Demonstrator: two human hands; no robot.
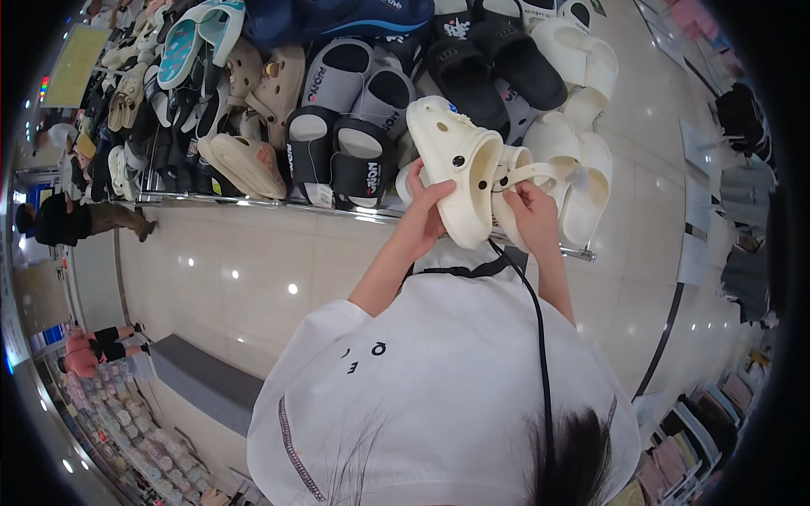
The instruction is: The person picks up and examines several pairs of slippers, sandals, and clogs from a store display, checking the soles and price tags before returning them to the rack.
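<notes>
My left hand [424, 207] is wrapped round the side of a white clog [439, 143] with round holes and black rivets. A second white clog [509, 229] is tucked against it, partly hidden. The fingers of my right hand [535, 215] pinch the second clog near its heel strap [538, 173]. Both clogs are raised in front of the rack's edge. Just beyond them are black slides [498, 63] and white slides [582, 169].
A metal rack rail [278, 204] runs below black slides [359, 164], grey slides [337, 72] and beige sandals [245, 169]. A grey bench [202, 375] stands at lower left. Two people are at far left, one in black [72, 219], one in pink [83, 352]. Folded clothes [675, 447] lie at lower right.
</notes>
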